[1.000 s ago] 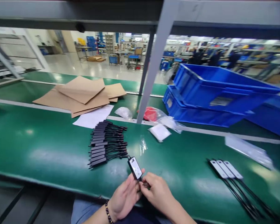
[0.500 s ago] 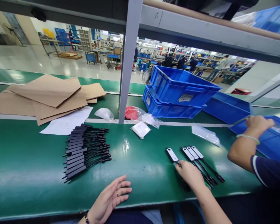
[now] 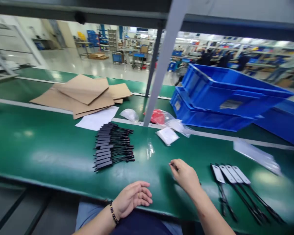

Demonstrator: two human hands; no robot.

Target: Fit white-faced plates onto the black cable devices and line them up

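My left hand (image 3: 133, 198) hovers at the table's front edge, palm turned inward, its fingers loosely stretched and nothing in them. To its right, my right hand (image 3: 185, 174) is closed above the green table; a small dark bit shows at the fingertips, but what it is I cannot make out. Right of that hand lies a white-faced black device (image 3: 218, 173) with a black cable, beside several similar devices (image 3: 241, 175) in a slanted row. Left of my hands, several black cabled units (image 3: 105, 152) lie stacked in an overlapping row, cables pointing right.
Stacked blue bins (image 3: 218, 114) stand behind on the right. Brown cardboard sheets (image 3: 83, 89) and white paper (image 3: 98, 119) lie back left. Small plastic bags, one with red contents (image 3: 158, 117), sit near a metal post (image 3: 159, 65). A clear bag (image 3: 257, 156) lies on the right.
My right hand has left the white-faced device on the table and moved left. My view has turned right to left, so the co-worker's arm is out of sight. My left hand stays open.
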